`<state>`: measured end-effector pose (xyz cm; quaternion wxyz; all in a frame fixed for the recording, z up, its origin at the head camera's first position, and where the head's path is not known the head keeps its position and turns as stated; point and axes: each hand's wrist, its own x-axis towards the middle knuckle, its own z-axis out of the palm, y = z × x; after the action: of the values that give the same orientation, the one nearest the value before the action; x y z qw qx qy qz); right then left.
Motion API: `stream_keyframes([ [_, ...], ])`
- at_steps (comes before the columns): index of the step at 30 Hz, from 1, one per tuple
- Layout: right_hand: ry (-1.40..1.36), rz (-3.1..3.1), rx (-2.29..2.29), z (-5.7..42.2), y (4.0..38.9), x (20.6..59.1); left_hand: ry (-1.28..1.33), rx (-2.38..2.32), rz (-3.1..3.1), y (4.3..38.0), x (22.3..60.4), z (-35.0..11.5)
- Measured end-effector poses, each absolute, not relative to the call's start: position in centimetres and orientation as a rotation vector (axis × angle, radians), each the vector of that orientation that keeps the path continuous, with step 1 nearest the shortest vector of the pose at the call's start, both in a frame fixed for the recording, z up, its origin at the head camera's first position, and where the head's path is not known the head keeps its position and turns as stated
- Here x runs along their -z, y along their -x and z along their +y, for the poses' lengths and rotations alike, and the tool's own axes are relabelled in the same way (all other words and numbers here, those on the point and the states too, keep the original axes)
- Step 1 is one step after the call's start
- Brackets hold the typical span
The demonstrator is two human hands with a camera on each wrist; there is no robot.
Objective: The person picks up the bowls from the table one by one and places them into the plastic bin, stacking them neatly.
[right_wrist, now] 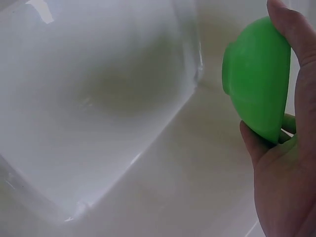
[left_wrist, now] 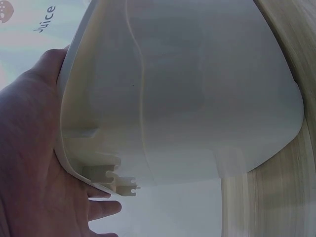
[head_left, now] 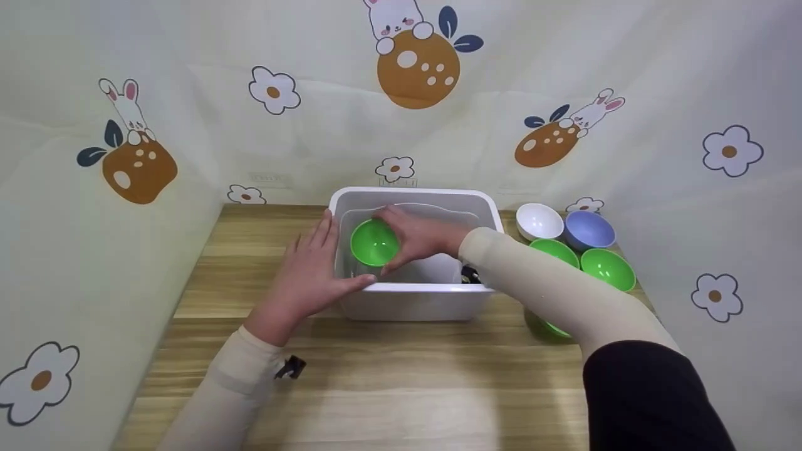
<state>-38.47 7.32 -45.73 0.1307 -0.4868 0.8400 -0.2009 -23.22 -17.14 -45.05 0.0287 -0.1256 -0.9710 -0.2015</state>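
Observation:
A white plastic tub (head_left: 413, 305) stands on the wooden table. My right hand (head_left: 423, 235) reaches into it and grips a small green bowl (head_left: 374, 243) by its rim, near the tub's left wall. In the right wrist view, the thumb and fingers hold opposite sides of the green bowl (right_wrist: 259, 81), its foot facing the tub's bare floor. At the tub's left front corner, my left hand (head_left: 307, 272) rests against the rim, fingers extended and thumb along the front edge. The left wrist view shows that hand (left_wrist: 34, 143) at the tub's rim.
Right of the tub sit a white bowl (head_left: 539, 222), a blue bowl (head_left: 589, 230) and several green bowls (head_left: 608, 269), one partly hidden under my right forearm. A patterned curtain (head_left: 338, 125) encloses the wooden table (head_left: 401, 388) at the back and sides.

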Motion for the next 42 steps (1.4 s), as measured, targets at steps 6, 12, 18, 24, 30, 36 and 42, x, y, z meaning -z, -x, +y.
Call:
stream_keyframes([
  [6, 1.470, 2.471, 0.474, 6.8, 38.7, 46.0, 0.390, 0.614, -2.993, 23.2, 45.1, -17.1],
  [12, 1.480, 2.485, 0.355, 6.3, 38.8, 46.1, 0.393, 0.604, -2.983, 23.3, 45.2, -17.1],
  [18, 1.455, 2.475, 0.289, 6.0, 38.9, 46.6, 0.399, 0.597, -2.985, 23.4, 45.3, -17.1],
  [24, 1.416, 2.439, 0.259, 5.6, 38.7, 46.6, 0.399, 0.590, -2.987, 23.3, 45.3, -17.2],
  [30, 1.458, 2.400, 0.192, 5.0, 38.8, 46.5, 0.396, 0.573, -2.988, 23.4, 45.3, -17.2],
  [36, 1.489, 2.414, 0.144, 4.7, 39.1, 46.9, 0.394, 0.579, -2.990, 23.4, 45.4, -17.2],
  [42, 1.480, 2.432, 0.024, 4.7, 39.1, 47.0, 0.385, 0.571, -2.995, 23.4, 45.4, -17.2],
])
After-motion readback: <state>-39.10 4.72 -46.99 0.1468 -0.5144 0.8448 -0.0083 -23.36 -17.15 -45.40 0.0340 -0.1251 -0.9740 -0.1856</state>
